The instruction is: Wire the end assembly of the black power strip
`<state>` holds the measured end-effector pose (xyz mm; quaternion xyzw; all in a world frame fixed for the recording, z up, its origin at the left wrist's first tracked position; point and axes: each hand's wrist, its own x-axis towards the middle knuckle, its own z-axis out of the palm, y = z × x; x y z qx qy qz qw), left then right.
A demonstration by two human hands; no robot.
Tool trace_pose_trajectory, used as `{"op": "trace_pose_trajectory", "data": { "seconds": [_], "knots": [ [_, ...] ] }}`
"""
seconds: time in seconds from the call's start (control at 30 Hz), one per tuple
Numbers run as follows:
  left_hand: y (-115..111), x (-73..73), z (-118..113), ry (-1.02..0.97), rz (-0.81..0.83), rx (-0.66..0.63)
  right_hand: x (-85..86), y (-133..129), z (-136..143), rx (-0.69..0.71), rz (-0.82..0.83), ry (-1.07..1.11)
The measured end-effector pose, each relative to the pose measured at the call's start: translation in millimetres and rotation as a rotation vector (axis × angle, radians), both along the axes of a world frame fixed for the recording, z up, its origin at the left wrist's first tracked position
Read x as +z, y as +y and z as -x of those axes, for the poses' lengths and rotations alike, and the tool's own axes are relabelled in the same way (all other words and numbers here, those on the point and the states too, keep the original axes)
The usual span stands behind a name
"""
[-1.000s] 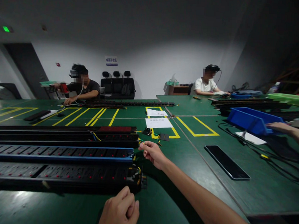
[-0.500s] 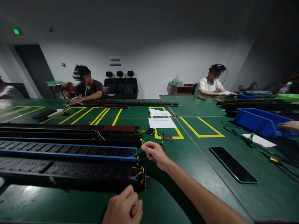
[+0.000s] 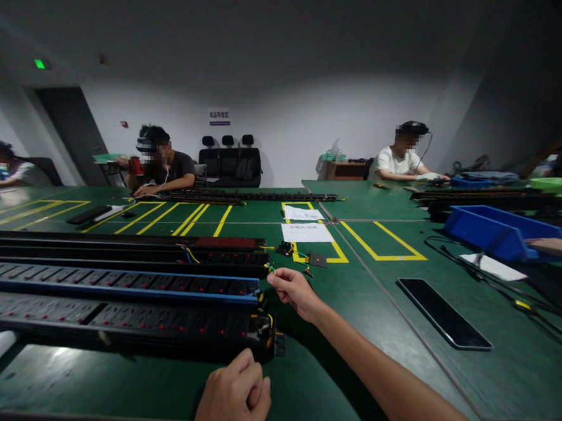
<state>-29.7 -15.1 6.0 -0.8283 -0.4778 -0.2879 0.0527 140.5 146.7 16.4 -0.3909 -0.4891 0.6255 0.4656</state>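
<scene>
Thumb and fingertips of my right hand are pinched together on a thin green-yellow wire, just off the right end of a black power strip. Nearer to me lie a power strip with blue edges and a wider black power strip, with loose yellow wire at its open end. My left hand is closed in a fist by the table's front edge, below that wider strip. Its curled fingers hide whatever may be inside. A small dark plate with wires lies beyond my right hand.
A black phone lies to the right, with black cables and a blue bin behind it. A co-worker's hand is at the bin. White papers lie mid-table. Other people sit across the green table.
The whole view has shifted a little, so things sit slightly further right. The co-worker's hand at the blue bin has moved and is blurred. My hands keep the same closed poses.
</scene>
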Motion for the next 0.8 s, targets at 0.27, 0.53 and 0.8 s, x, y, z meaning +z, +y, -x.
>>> {"op": "trace_pose_trajectory", "data": {
  "seconds": [0.27,0.53,0.8],
  "knots": [
    [0.6,-1.8,0.8,-0.008,0.007,-0.007,-0.8,0.3,-0.2,0.003,0.006,0.01],
    [0.2,-2.1,1.4,-0.001,-0.002,-0.007,-3.6,2.3,-0.6,-0.003,0.021,0.01],
    [2.4,-2.2,1.6,-0.013,-0.013,-0.036,-4.9,3.6,-1.0,0.001,0.044,0.022]
  ]
}}
